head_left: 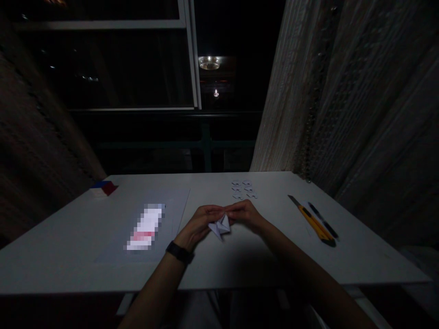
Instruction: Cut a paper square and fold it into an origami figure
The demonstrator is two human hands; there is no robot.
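Note:
A small folded piece of white paper point(220, 226) is held just above the white table point(260, 256), near its middle. My left hand point(199, 222) pinches the paper's left side with curled fingers; a dark watch sits on that wrist. My right hand point(245, 214) grips the paper's upper right edge, fingertips meeting those of the left hand. The paper's pointed flaps hang down below the fingers. The room is dim.
Several small folded paper pieces point(243, 189) lie in a cluster behind the hands. A yellow utility knife point(313, 221) and a dark pen point(322, 220) lie at the right. A blurred-out item point(146, 227) rests on a large sheet at left, with a red-and-blue block point(104, 187) at the far left corner. Curtains hang at right.

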